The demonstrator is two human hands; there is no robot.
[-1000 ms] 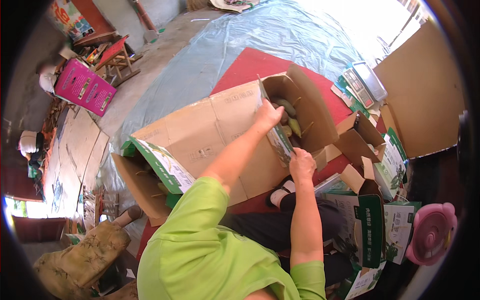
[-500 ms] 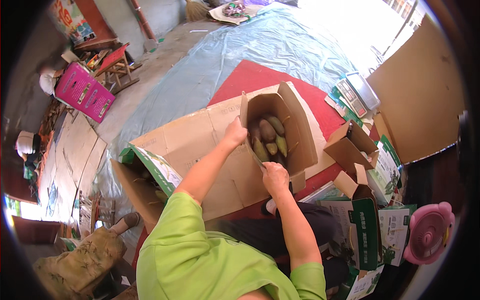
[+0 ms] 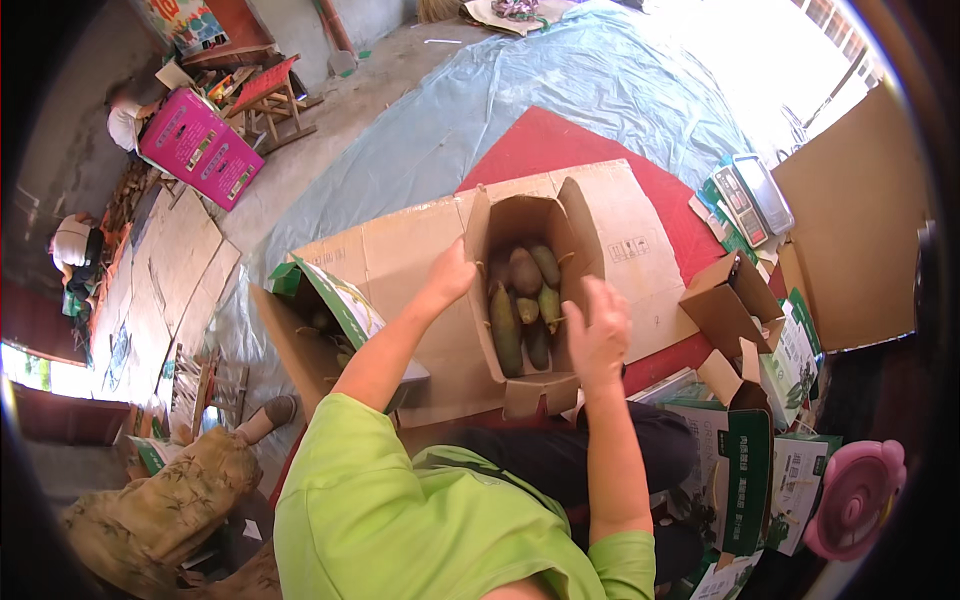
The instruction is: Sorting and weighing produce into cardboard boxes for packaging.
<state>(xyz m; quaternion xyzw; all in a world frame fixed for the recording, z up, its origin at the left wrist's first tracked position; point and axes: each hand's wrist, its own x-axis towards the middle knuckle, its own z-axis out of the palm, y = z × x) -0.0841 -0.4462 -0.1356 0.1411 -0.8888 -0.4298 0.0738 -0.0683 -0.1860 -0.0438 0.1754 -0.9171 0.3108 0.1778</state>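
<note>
An opened cardboard box (image 3: 590,235) stands in front of me, its flaps raised. Inside lie several long, plump fruits (image 3: 507,325), some green and others purplish brown; I cannot tell their kind. My left hand (image 3: 452,273) has its fingers closed on the flap along the box's left side. Over the right side hovers my right hand (image 3: 602,330), slightly blurred, fingers apart and holding nothing. Beneath the box is a flattened cardboard sheet (image 3: 425,300).
A green-and-white carton (image 3: 345,300) stands at left. On the right are a small brown box (image 3: 730,300), a digital scale (image 3: 752,205), several green-and-white cartons (image 3: 735,470) and a pink fan (image 3: 855,500). Blue plastic sheeting (image 3: 400,150) covers the floor beyond. People (image 3: 72,245) work far left.
The box has turned so its length points toward me, showing more of the fruits. My right hand has let go of its near edge and moved right; my left stays at the flap.
</note>
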